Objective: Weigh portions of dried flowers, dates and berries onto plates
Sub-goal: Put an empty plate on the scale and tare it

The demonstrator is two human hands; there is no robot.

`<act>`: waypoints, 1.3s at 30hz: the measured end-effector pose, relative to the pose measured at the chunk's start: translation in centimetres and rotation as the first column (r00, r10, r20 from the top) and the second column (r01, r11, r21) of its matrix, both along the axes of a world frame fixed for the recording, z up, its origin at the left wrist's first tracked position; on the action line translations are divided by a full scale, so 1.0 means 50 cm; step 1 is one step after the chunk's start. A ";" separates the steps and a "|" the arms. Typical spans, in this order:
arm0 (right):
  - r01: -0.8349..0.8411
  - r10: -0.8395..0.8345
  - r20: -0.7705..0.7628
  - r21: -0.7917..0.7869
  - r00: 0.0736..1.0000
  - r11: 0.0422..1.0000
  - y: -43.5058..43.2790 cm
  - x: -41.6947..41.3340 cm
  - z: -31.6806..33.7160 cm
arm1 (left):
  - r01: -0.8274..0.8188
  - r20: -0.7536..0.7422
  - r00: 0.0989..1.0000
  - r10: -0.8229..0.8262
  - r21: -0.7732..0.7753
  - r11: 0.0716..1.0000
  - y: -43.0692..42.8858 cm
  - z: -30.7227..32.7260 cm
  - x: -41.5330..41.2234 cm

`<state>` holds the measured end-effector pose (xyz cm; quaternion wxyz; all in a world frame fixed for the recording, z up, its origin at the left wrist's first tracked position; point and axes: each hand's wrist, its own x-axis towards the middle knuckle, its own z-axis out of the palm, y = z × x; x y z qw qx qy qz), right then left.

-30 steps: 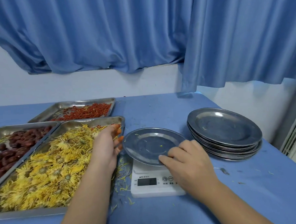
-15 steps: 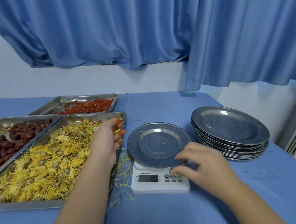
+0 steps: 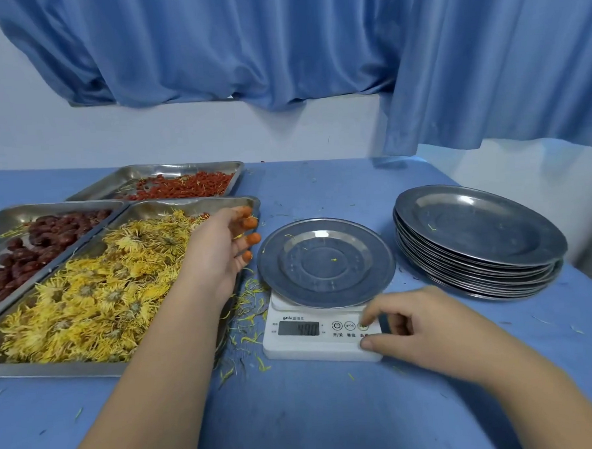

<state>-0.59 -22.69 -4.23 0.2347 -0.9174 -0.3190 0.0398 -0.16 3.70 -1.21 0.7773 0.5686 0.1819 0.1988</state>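
With the plate (image 3: 325,262) on the scale (image 3: 323,343) reading nonzero, the right hand (image 3: 427,327), grip loose and grasping nothing, should press tare squarely and await zero, while left of the scale the left hand (image 3: 220,252) curls over the dried flowers (image 3: 95,286), and I cannot tell whether its grip holds any.

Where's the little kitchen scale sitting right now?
In the head view, the white scale sits on the blue table, centre and near, under a metal plate, between the tray of yellow flowers and the plate stack.
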 end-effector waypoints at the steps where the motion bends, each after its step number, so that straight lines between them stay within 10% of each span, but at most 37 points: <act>1: 0.003 -0.003 0.002 -0.002 1.000 1.000 0.001 -0.002 0.000 | 0.002 -0.001 1.000 -0.002 0.000 1.000 0.000 0.000 0.000; 29: 0.046 0.009 0.287 -0.183 0.958 0.982 0.026 -0.026 -0.003 | 0.003 -0.012 1.000 -0.003 0.007 1.000 0.001 0.000 0.003; 34: -0.074 0.039 0.398 0.073 0.917 0.995 0.047 -0.018 0.029 | -0.018 -0.027 0.999 0.019 0.033 0.999 -0.004 0.007 0.007; 39: -0.184 -0.077 0.730 0.270 0.679 0.945 0.113 0.022 0.088 | -0.098 -0.031 0.993 0.115 0.342 0.935 -0.012 -0.001 0.007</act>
